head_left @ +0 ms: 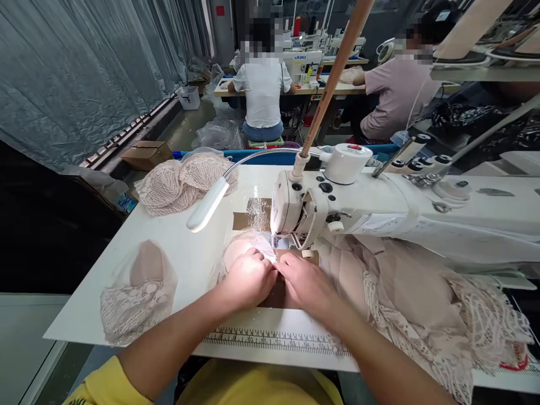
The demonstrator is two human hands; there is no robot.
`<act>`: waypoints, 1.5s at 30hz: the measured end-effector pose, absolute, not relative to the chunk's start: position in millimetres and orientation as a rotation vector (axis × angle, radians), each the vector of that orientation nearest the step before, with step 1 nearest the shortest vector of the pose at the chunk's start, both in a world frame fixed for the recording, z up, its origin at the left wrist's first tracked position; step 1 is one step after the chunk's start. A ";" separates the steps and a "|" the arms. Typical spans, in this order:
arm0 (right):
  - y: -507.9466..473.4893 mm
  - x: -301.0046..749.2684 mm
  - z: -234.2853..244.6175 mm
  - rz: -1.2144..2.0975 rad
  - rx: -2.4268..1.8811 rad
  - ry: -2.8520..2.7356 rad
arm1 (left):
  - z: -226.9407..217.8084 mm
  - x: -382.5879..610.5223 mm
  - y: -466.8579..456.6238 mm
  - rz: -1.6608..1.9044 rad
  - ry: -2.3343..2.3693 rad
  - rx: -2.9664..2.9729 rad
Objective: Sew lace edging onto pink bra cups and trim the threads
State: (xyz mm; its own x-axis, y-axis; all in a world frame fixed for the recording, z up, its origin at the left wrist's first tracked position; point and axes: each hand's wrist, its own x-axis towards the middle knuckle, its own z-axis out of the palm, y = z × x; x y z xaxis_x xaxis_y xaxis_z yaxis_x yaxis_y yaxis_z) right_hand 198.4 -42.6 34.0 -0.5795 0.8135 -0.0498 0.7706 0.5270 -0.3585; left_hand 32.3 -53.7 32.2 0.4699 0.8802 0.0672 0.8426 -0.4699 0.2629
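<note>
Yellow fabric covers the person's upper left arm, its sleeve (113, 382) bearing dark print too cropped to read. Ahead, a ruler strip (276, 340) along the white table (105, 230) shows black graduations and numerals. The left hand (252, 277) and right hand (302, 275) meet just before the needle, fingers drawn together, pinching the edge of a beige lace piece (238, 247) that lies under the sewing machine's (358, 191) head. More lace cups sit to the left, and a heap of lace cloth (405, 281) to the right. Paper (388, 225) along the machine's arm carries faint markings, illegible. Small lettering on the brown rod (333, 79) is unreadable too. Beyond, two people sit near another machine (310, 64) labelled "JUKI" in blue.
</note>
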 end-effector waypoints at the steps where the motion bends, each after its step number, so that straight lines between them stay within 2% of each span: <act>1: -43.8 196.6 33.1 0.450 -1.378 -2.685 | 37.7 25.2 -52.8 0.293 1.400 2.453; 4: -45.9 193.9 31.9 0.275 -1.386 -2.777 | 45.9 8.3 -47.2 0.407 1.224 2.249; 8: -45.4 192.2 31.4 0.145 -1.481 -2.786 | 31.8 5.8 -41.4 0.565 1.226 2.384; 15: -39.4 188.8 22.8 0.134 -1.559 -2.684 | 3.4 7.0 -21.2 0.632 1.117 2.602; 22: -36.8 185.8 17.5 0.194 -1.752 -2.623 | -0.4 4.7 -5.5 0.536 1.101 2.686; 40: -37.6 192.6 7.2 0.116 -1.523 -2.594 | 2.1 0.7 -5.2 0.560 1.258 2.636; 45: -35.8 193.5 1.3 0.087 -1.547 -2.525 | -0.9 -0.2 -8.6 0.454 1.360 2.672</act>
